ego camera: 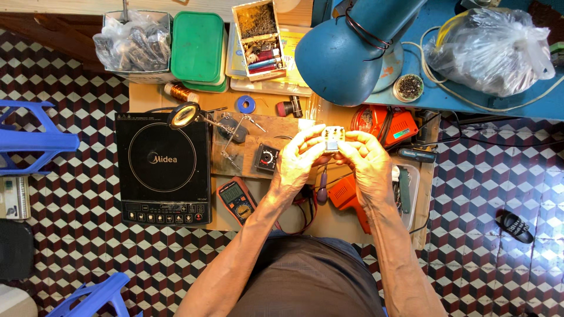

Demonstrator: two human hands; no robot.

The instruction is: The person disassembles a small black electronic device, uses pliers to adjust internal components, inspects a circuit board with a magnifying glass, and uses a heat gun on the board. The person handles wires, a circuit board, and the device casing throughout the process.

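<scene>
Both hands, left hand (298,159) and right hand (365,157), are raised above the counter (276,111); a small metal part (333,139) is pinched between the fingers, apparently mid-inspection, with nothing visibly finished.

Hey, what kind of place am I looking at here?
Most likely a small electronics repair bench. A multimeter and a magnifier stand lie on the wooden table, an orange drill sits nearby, and both hands hold a small metal part.

A blue lamp (346,53), green lidded box (197,47), black induction cooker (163,170), and red-black-white checkered floor (59,246).
</scene>
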